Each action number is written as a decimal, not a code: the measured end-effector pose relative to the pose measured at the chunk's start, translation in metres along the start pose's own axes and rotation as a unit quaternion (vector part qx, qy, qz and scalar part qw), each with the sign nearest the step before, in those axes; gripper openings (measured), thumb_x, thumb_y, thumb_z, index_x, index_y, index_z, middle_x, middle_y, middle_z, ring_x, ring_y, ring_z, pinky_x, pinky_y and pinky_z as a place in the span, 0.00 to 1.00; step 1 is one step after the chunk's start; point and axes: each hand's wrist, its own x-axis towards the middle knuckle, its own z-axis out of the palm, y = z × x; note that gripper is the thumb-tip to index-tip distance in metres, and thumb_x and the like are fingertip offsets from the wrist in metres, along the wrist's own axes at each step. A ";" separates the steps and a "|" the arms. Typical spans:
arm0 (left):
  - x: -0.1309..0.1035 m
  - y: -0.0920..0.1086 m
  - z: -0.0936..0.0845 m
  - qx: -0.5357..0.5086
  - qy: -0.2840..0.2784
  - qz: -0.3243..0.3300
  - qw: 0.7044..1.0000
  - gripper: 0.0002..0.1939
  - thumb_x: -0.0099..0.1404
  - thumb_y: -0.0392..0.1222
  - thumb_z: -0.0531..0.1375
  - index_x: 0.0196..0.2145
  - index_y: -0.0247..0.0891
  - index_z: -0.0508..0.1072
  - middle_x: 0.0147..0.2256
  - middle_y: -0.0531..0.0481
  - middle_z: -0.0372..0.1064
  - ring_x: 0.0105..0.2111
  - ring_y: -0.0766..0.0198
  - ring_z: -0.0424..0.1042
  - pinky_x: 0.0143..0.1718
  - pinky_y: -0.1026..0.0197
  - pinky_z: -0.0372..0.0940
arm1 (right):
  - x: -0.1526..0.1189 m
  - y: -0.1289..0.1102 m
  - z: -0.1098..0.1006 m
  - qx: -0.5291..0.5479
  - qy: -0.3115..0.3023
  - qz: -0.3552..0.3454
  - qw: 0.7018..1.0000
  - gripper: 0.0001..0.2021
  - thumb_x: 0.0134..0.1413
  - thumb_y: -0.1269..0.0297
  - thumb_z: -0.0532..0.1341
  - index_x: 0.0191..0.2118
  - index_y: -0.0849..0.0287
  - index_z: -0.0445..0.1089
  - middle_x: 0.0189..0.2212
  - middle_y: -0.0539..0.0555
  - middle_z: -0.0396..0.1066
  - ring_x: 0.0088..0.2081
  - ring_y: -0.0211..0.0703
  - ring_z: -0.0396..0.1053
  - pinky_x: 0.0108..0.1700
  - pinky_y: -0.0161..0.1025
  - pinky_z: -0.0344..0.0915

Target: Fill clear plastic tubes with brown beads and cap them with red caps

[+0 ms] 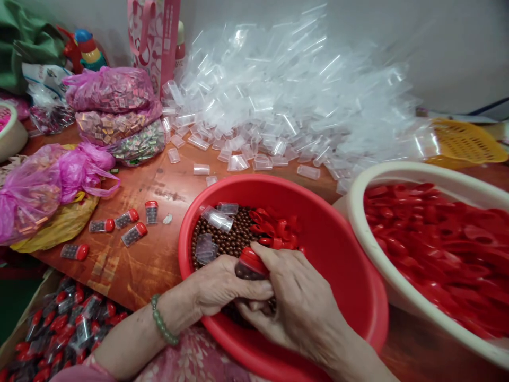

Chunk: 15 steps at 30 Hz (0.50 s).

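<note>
Both my hands meet over the near part of a red basin (338, 254). My left hand (222, 284), with a green bead bracelet (161, 321) on its wrist, grips a small clear tube (247, 270) of brown balls with a red cap. The fingers of my right hand (292, 297) press around the same tube, on its right side and cap. Inside the basin lie brown balls (234, 239), red caps (278, 228) and a few clear tubes (218, 218).
A white basin (356, 212) of red caps stands right. Behind is a heap of clear tubes (278, 95). Filled tubes (133, 233) lie left, near pink bags (111, 90). A box (19, 318) of capped tubes sits lower left. A yellow basket (469, 140) is back right.
</note>
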 end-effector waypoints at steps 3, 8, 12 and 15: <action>0.001 -0.003 0.001 -0.026 -0.004 0.008 1.000 0.26 0.34 0.55 0.74 0.16 0.31 0.69 0.16 0.56 0.64 0.19 0.73 0.61 0.26 0.66 0.56 | 0.000 0.001 0.002 0.007 0.025 -0.014 1.000 0.27 0.49 0.65 0.57 0.56 0.70 0.57 0.33 0.62 0.69 0.33 0.52 0.68 0.33 0.46 0.66; -0.003 -0.004 -0.001 -0.042 -0.020 0.010 0.999 0.23 0.35 0.50 0.76 0.20 0.31 0.72 0.19 0.55 0.66 0.21 0.73 0.63 0.28 0.66 0.58 | 0.003 0.004 -0.001 0.019 0.034 -0.043 0.998 0.29 0.48 0.66 0.58 0.58 0.69 0.56 0.33 0.61 0.70 0.33 0.51 0.69 0.34 0.47 0.67; -0.004 0.000 -0.006 -0.050 -0.056 0.004 0.997 0.33 0.40 0.69 0.67 0.20 0.30 0.73 0.21 0.47 0.70 0.23 0.66 0.70 0.30 0.64 0.64 | 0.002 0.006 -0.002 0.039 0.006 -0.034 0.999 0.29 0.49 0.65 0.59 0.58 0.69 0.56 0.33 0.61 0.71 0.34 0.52 0.70 0.35 0.48 0.67; 0.000 -0.001 -0.006 -0.068 -0.038 -0.014 0.997 0.40 0.47 0.78 0.53 0.17 0.31 0.71 0.17 0.46 0.68 0.19 0.64 0.70 0.25 0.63 0.66 | -0.002 0.004 0.000 0.031 -0.018 -0.029 0.999 0.29 0.51 0.66 0.58 0.59 0.72 0.54 0.34 0.64 0.71 0.34 0.53 0.70 0.34 0.47 0.68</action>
